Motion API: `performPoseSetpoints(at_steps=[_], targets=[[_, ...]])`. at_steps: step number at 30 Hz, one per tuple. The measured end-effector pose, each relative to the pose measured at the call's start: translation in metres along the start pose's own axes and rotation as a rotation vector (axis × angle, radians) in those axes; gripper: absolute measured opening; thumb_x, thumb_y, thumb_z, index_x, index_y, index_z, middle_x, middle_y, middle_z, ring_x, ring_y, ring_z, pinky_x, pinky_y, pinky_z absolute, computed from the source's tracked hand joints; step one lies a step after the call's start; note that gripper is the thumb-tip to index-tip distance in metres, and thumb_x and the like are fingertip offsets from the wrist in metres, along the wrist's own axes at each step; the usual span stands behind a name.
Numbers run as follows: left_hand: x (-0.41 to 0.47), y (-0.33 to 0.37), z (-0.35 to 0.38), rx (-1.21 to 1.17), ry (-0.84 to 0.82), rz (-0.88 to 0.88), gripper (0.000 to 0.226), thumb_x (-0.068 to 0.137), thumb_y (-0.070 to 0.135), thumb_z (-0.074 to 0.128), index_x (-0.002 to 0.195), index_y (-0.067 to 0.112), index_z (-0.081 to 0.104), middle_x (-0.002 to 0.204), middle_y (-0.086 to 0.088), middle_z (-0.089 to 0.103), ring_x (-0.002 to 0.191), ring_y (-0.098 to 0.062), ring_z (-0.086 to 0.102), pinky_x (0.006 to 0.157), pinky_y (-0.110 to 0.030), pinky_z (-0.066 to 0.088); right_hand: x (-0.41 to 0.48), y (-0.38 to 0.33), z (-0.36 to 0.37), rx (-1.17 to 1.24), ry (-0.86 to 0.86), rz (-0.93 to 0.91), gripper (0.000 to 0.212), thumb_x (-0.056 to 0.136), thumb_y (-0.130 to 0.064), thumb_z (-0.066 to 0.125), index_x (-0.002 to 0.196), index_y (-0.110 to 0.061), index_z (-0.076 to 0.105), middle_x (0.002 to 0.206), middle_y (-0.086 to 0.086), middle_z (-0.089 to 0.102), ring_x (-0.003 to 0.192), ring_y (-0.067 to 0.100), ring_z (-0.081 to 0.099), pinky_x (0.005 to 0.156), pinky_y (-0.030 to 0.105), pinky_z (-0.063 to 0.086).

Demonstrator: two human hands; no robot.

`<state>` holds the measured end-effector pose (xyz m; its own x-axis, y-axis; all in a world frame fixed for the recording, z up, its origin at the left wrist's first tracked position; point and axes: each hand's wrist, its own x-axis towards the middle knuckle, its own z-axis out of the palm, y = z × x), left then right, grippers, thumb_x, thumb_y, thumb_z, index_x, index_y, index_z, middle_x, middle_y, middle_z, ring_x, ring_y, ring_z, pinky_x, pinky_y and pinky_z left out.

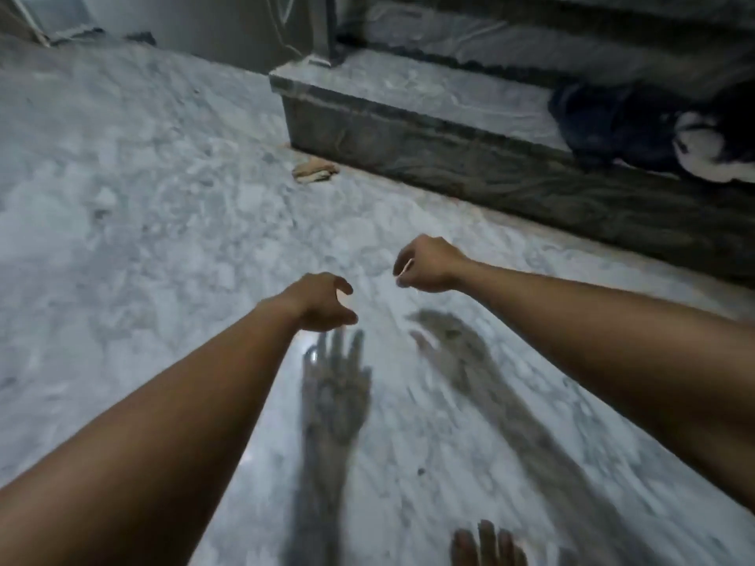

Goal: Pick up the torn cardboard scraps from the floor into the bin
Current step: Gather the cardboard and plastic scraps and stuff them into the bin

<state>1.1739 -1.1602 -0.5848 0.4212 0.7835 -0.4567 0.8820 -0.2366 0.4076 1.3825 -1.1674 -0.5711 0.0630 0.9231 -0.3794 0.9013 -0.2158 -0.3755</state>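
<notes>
Cardboard scrap [315, 172], tan, torn, crumpled, on marble floor [122, 198] beside step [429, 157]

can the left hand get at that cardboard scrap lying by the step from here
Probably not without moving closer. The left hand hangs open and empty above the floor, well short of the cardboard scrap beside the step. Nothing lies between them, so the way looks free.

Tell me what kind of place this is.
Probably an indoor room of a home: a polished marble floor, a raised marble step with dark clothing dumped on it, and a bare foot. A cardboard scrap lies beside the step.
</notes>
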Motion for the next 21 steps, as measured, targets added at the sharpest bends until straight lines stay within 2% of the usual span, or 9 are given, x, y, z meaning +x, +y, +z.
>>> performPoseSetpoints(at_steps=[2,4,7,9,11,15,18,21], targets=[[0.013,0.004,0.039,0.038,-0.037,0.017,0.060,0.084,0.039,0.068,0.139,0.026,0.049,0.144,-0.004,0.049,0.130,-0.023,0.047,0.107,-0.035,0.039,-0.003,0.040,0.017,-0.027,-0.060,0.033,0.022,0.076,-0.026,0.081,0.098,-0.028,0.075,0.104,0.001,0.072,0.095,0.019,0.067,0.081,0.030,0.054],[0.024,0.009,0.068,0.111,-0.011,0.046,0.058,0.082,0.039,0.066,0.137,0.031,0.050,0.147,-0.003,0.042,0.133,-0.027,0.039,0.107,-0.041,0.039,-0.005,0.073,0.029,-0.079,-0.155,0.016,0.031,0.072,-0.024,0.085,0.102,-0.026,0.075,0.098,-0.002,0.071,0.091,0.016,0.066,0.078,0.027,0.052],[0.035,0.009,0.079,0.130,0.126,0.059,0.048,0.078,0.040,0.066,0.125,0.035,0.055,0.143,0.000,0.040,0.129,-0.025,0.036,0.098,-0.041,0.045,-0.005,0.098,0.041,-0.060,-0.193,-0.049,0.017,0.072,-0.015,0.084,0.087,-0.019,0.077,0.084,-0.007,0.071,0.081,0.012,0.068,0.072,0.027,0.056],[0.045,0.008,0.074,0.111,0.134,0.061,0.049,0.074,0.042,0.071,0.120,0.034,0.057,0.136,0.002,0.042,0.125,-0.022,0.037,0.095,-0.038,0.046,0.003,0.100,0.042,-0.059,-0.241,-0.094,0.010,0.075,-0.007,0.078,0.079,-0.016,0.078,0.078,-0.005,0.073,0.075,0.011,0.069,0.069,0.027,0.059],[0.056,0.007,0.064,0.118,0.103,0.060,0.051,0.073,0.042,0.074,0.120,0.032,0.057,0.129,0.003,0.043,0.121,-0.020,0.038,0.092,-0.034,0.045,0.018,0.092,0.039,-0.084,-0.250,-0.155,0.015,0.077,-0.002,0.071,0.077,-0.016,0.076,0.076,-0.006,0.071,0.073,0.011,0.068,0.066,0.023,0.057],[0.093,-0.007,0.043,0.083,0.171,0.012,0.042,0.082,0.040,0.066,0.121,0.030,0.056,0.126,0.003,0.044,0.122,-0.019,0.039,0.092,-0.033,0.045,0.069,0.072,0.039,-0.037,-0.091,-0.205,0.017,0.081,-0.009,0.063,0.083,-0.022,0.075,0.084,-0.008,0.070,0.081,0.013,0.065,0.071,0.028,0.055],[0.121,-0.027,0.024,0.044,0.225,-0.030,0.052,0.076,0.045,0.072,0.123,0.031,0.055,0.131,0.003,0.041,0.125,-0.021,0.037,0.098,-0.039,0.045,0.117,0.048,0.046,0.059,0.081,-0.207,0.020,0.084,-0.013,0.060,0.086,-0.025,0.075,0.090,-0.007,0.072,0.085,0.015,0.065,0.077,0.035,0.056],[0.153,-0.049,0.001,0.039,0.279,-0.045,0.053,0.075,0.047,0.072,0.123,0.031,0.056,0.135,0.003,0.042,0.126,-0.021,0.037,0.097,-0.039,0.044,0.161,0.027,0.050,0.138,0.205,-0.177,0.021,0.086,-0.013,0.057,0.087,-0.026,0.074,0.089,-0.007,0.070,0.084,0.016,0.063,0.075,0.035,0.055]])
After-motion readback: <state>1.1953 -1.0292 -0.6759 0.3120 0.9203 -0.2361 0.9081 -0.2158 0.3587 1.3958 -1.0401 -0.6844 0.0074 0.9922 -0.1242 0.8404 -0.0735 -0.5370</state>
